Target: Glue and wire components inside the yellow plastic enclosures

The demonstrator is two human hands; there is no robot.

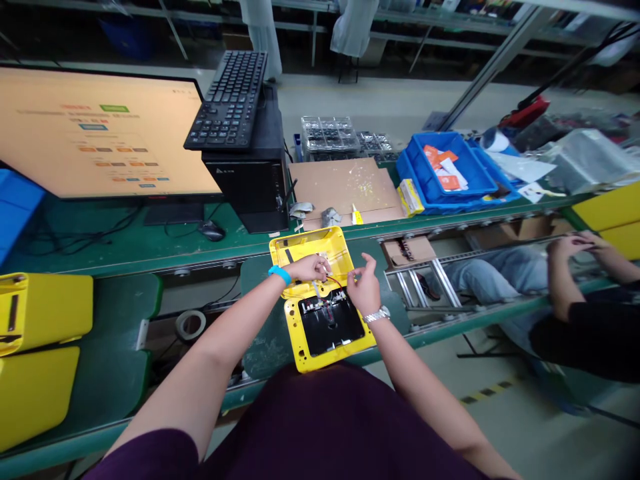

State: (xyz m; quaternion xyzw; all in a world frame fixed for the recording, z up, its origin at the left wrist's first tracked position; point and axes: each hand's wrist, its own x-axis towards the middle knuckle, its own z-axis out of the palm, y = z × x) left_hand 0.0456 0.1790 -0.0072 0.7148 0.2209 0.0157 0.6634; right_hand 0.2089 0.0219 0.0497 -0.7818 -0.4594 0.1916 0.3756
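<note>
An opened yellow plastic casing (pixel 296 341) lies in front of me in two halves. The near half carries a black panel (pixel 335 325) with small boards and wires along its top edge. My left hand (pixel 311 268), with a blue band at its wrist, is over the far half (pixel 334 241). Its fingers are pinched at the end of a thin red wire (pixel 334 281) that runs between the halves. To the right of the casing, my right hand (pixel 365 287) is raised with index finger and thumb apart and nothing visible between them. A metal watch is on that wrist.
A computer tower (pixel 245 190) with a keyboard (pixel 230 100) on top stands behind, beside a monitor (pixel 100 133). Cardboard (pixel 340 183), a glue bottle (pixel 357 215) and a blue bin (pixel 445 167) line the bench. Yellow casings (pixel 45 393) lie left; another person's hands (pixel 573 245) are right.
</note>
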